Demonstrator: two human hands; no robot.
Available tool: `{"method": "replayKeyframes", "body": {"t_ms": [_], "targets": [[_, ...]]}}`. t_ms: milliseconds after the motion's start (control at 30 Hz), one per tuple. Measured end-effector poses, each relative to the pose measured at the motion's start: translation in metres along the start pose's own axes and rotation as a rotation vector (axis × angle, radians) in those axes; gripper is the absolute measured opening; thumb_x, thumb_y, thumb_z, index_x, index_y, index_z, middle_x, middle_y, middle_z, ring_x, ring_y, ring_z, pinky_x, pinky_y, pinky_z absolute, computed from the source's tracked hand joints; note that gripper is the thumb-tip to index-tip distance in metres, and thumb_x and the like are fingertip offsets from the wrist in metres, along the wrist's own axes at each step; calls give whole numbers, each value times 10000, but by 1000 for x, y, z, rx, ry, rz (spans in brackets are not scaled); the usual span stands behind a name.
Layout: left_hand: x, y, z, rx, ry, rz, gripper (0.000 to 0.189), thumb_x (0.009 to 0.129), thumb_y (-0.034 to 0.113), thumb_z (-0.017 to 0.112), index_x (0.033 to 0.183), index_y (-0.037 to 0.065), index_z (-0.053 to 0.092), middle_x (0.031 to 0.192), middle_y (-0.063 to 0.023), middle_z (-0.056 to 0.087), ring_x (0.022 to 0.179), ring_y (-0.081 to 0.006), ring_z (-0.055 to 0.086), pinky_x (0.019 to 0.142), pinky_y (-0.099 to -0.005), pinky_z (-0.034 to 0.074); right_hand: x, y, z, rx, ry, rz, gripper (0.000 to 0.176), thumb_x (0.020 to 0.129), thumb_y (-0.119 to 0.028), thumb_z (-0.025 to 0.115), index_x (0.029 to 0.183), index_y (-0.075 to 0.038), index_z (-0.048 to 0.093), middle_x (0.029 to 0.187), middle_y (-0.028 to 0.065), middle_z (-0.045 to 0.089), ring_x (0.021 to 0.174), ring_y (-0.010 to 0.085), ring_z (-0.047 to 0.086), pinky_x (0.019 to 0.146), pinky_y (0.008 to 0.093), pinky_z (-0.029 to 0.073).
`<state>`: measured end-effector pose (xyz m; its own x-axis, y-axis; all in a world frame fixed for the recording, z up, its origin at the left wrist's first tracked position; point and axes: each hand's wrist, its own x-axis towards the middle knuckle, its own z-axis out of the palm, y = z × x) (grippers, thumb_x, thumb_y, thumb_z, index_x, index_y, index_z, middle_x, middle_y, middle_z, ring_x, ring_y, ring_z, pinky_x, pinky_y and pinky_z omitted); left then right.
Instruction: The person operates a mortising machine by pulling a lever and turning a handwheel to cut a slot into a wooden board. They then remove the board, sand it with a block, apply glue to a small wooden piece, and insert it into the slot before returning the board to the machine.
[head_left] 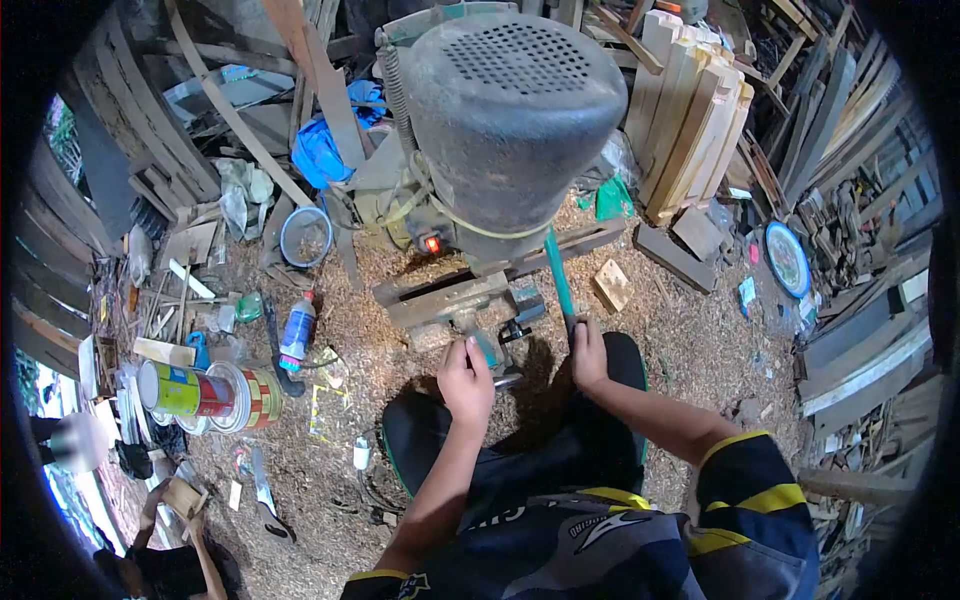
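Note:
Before me stands a large grey machine [515, 120] with a perforated top and a small lit red switch [432, 244]. My right hand [588, 355] is closed round the lower end of a green lever [558, 270] at the machine's right side. My left hand [466, 372] is closed beside the metal clamp parts [510, 335] below the machine; a metal handle seems to be at its fingers, but the grip is partly hidden. A wooden piece [450, 302] lies across the machine's base, just beyond my left hand.
Wood shavings cover the floor. A small wood block [612, 285] lies right of the lever, with stacked timber [690, 120] behind. At left are a blue-labelled bottle [298, 328] and paint cans [205, 393]. Another person's hands hold a wooden piece [184, 497] at lower left.

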<state>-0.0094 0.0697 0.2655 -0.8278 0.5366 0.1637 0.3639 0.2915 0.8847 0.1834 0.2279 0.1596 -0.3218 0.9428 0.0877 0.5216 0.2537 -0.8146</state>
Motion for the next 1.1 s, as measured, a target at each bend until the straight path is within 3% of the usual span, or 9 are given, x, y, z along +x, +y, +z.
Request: {"method": "replayKeyframes", "body": {"t_ms": [33, 167, 300, 367, 700, 900, 967, 1067, 1100], "targets": [[0, 0, 0, -6, -2, 30, 255, 1097, 132, 593, 902, -27, 629, 802, -228, 587, 757, -450, 604, 699, -503, 485, 5, 5, 13, -42, 22, -17, 320, 1116, -238, 508, 1308, -9, 622, 1190, 270, 610, 1170, 477, 572, 1028, 557, 443], [2, -4, 1, -24, -33, 32, 235, 1094, 125, 591, 919, -26, 630, 845, -223, 598, 784, -449, 610, 707, -507, 490, 33, 31, 78, -46, 215, -75, 456, 1063, -281, 561, 1436, -19, 550, 1400, 271, 554, 1325, 501, 518, 1156, 549, 401], [3, -10, 2, -13, -53, 35, 244, 1098, 134, 589, 920, -28, 630, 839, -224, 604, 787, -447, 616, 710, -509, 492, 46, 51, 105, -33, 231, -97, 481, 1062, -279, 545, 1471, -25, 538, 1431, 268, 537, 1344, 502, 511, 1153, 554, 423], [2, -10, 2, 5, -49, 65, 304, 1122, 153, 584, 889, -42, 595, 760, -205, 556, 662, -358, 543, 648, -448, 450, 42, 44, 101, -48, 235, -101, 473, 1049, -268, 538, 1459, -33, 559, 1405, 257, 563, 1320, 485, 539, 1144, 540, 434], [-1, -4, 5, -38, 131, 179, 302, 1111, 173, 586, 933, -55, 674, 776, -253, 636, 703, -443, 623, 688, -500, 494, 46, 56, 106, -75, 240, -125, 447, 1083, -293, 574, 1428, -10, 566, 1373, 258, 586, 1279, 485, 553, 1119, 552, 439], [-4, -9, 5, -17, 152, 152, 351, 1117, 216, 579, 916, -56, 675, 791, -265, 646, 707, -449, 624, 690, -497, 496, 30, 41, 82, -13, 230, -151, 406, 1115, -346, 570, 1305, 10, 610, 1317, 279, 624, 1199, 509, 594, 1025, 572, 480], [-5, -6, 3, 13, 134, 130, 367, 1121, 230, 574, 914, -57, 671, 790, -265, 645, 706, -447, 621, 687, -495, 494, 18, 19, 52, 83, 81, -56, 467, 1109, -367, 605, 1371, 20, 602, 1325, 285, 652, 1198, 494, 637, 1026, 548, 512], [-1, -18, 6, 49, 141, 160, 397, 1128, 255, 565, 907, -61, 661, 783, -267, 639, 698, -441, 614, 679, -493, 487, -15, -40, -15, 82, 89, -52, 587, 1085, -368, 666, 1470, 59, 548, 1372, 312, 662, 1252, 473, 665, 1068, 516, 528], [-2, -18, 5, 37, 144, 164, 400, 1128, 258, 566, 907, -60, 664, 785, -267, 641, 699, -438, 616, 679, -493, 486, -20, -43, -35, 122, 37, -108, 732, 1064, -362, 706, 1573, 94, 444, 1514, 351, 571, 1414, 448, 587, 1176, 500, 469]]}}
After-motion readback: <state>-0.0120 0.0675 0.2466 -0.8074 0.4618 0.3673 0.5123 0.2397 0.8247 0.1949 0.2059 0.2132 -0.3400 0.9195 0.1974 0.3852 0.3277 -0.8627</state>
